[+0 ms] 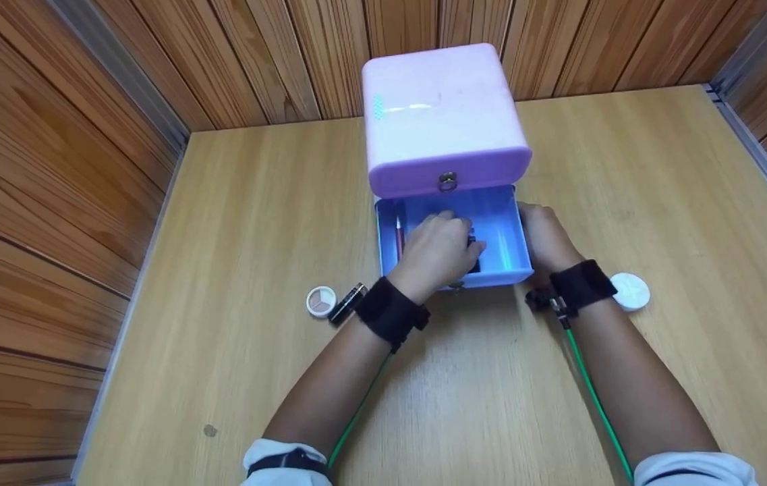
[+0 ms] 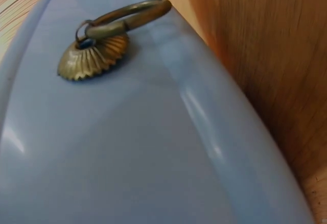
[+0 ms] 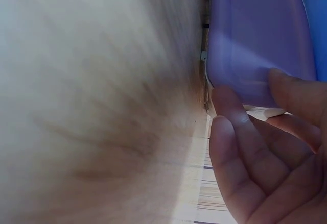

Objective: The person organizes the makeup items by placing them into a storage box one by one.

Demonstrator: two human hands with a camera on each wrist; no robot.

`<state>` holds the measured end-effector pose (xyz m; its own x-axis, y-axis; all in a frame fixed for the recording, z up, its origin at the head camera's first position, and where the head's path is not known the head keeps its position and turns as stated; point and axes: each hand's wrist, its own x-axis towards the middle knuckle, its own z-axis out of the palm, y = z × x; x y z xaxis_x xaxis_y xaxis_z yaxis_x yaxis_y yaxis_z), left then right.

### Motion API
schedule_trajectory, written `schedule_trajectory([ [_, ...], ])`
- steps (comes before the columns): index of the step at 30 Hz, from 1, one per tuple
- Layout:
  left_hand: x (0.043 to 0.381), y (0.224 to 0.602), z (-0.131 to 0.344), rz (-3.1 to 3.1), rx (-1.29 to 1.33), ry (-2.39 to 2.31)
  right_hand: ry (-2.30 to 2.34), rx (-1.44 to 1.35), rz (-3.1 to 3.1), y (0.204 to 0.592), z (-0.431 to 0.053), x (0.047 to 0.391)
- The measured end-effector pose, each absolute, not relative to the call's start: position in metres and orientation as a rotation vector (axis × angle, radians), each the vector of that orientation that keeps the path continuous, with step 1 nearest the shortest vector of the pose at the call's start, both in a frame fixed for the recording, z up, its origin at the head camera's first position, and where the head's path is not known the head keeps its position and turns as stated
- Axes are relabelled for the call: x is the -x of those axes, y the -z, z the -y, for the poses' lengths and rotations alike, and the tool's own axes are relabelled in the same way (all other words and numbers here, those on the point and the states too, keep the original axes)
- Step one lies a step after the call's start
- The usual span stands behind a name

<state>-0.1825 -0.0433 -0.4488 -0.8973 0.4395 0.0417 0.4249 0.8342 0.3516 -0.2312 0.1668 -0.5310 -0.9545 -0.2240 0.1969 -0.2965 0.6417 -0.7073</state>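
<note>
A pink drawer box (image 1: 447,101) stands at the back, its blue drawer (image 1: 501,277) pulled out. My left hand (image 1: 438,250) reaches down into this drawer with bent fingers; its fingertips are hidden. Beside its thumb lies a dark item (image 1: 475,266), partly covered. A slim reddish pencil-like stick (image 1: 400,237) lies along the drawer's left wall. The left wrist view shows the drawer front with a brass ring pull (image 2: 148,15). My right hand (image 1: 545,236) is at the drawer's right side, fingers loosely bent, thumb near the purple front (image 3: 260,45) in the right wrist view.
Left of the drawer, a round three-part makeup pan (image 1: 321,302) and a black tube (image 1: 348,304) lie on the wooden table (image 1: 241,378). A white round lid-like disc (image 1: 631,291) sits beside my right wrist. Wood-panelled walls (image 1: 255,61) enclose the back and sides.
</note>
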Motion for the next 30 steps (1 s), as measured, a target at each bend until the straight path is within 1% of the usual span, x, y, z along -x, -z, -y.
schedule_trajectory([
  [5, 0.184, 0.450, 0.044, -2.955, -0.721, -0.549, -1.186, -0.472, 2.760, 0.532, -0.168, 0.232],
  [22, 0.183, 0.445, 0.042, -2.920, -0.709, -0.560, -1.204, -0.437, 2.759, 0.531, -0.171, 0.233],
  [30, 0.167, 0.431, 0.065, -3.045, -0.874, -0.676, -1.305, -0.418, 2.751, 0.531, -0.169, 0.230],
])
